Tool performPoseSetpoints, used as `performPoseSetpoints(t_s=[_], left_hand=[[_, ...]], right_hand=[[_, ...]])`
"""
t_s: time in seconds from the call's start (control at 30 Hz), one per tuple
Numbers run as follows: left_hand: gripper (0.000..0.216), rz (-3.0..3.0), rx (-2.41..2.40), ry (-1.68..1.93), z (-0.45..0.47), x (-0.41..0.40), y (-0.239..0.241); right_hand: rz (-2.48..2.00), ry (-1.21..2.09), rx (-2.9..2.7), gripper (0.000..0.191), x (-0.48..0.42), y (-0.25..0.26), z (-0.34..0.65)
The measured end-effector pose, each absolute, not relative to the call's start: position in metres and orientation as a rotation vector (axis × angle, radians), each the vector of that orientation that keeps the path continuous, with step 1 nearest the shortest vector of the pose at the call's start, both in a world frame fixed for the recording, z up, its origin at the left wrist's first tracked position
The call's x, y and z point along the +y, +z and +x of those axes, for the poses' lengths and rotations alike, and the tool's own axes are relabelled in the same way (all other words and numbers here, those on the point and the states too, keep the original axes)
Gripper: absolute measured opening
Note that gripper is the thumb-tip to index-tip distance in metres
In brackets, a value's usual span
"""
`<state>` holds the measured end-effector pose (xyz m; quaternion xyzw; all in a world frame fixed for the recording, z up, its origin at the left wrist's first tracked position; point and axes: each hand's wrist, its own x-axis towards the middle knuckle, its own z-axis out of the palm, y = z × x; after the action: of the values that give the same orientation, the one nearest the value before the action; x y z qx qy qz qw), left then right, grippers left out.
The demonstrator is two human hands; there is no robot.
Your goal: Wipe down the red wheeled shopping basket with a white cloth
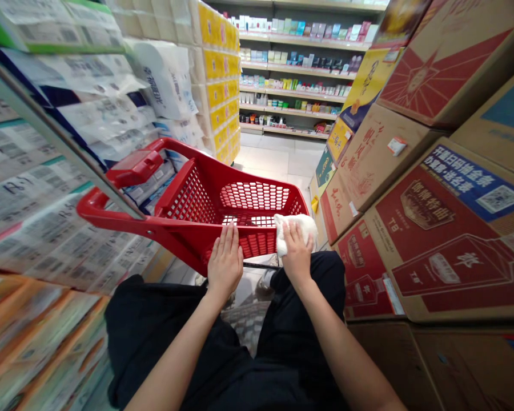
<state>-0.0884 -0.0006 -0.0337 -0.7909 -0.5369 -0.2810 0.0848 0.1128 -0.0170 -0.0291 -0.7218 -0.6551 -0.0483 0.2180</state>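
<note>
In front of my knees is a red plastic shopping basket cart with lattice sides and a metal pole rising from its handle end at the left. My left hand lies flat against the near side of the basket, fingers straight and pointing up to the rim. A white cloth drapes over the right end of the near rim. On that cloth my right hand presses down, fingers bent over it. The inside of the basket shows only in part.
Stacked cardboard cartons rise close on the right. On the left stand packs of paper goods and yellow-and-white packages. Shelves with small boxes and bottles line the back, past the tiled floor.
</note>
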Motion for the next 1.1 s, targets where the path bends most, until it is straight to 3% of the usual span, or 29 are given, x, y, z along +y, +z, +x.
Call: performPoseSetpoints(t_s=[0.27,0.57,0.77,1.1], left_hand=[[0.067,-2.387,-1.559,-0.753,-0.095,-0.002,-0.033],[0.062,-2.376,-1.581,-0.800,-0.093,0.001,-0.036],[0.064,-2.377,-1.586,-0.822,-0.091,0.001,-0.036],[0.064,-2.415,-1.577,-0.849,-0.093,0.001,-0.035]], right_hand=[[-1.673,0.048,-2.006,0.069,-0.003,-0.012,0.029],[-1.857,-0.241,-1.889,0.067,-0.018,-0.045,0.139],[-2.002,-0.202,-1.712,0.063,-0.017,-0.051,0.186],[-1.795,-0.036,-1.911,0.072,-0.006,-0.023,0.050]])
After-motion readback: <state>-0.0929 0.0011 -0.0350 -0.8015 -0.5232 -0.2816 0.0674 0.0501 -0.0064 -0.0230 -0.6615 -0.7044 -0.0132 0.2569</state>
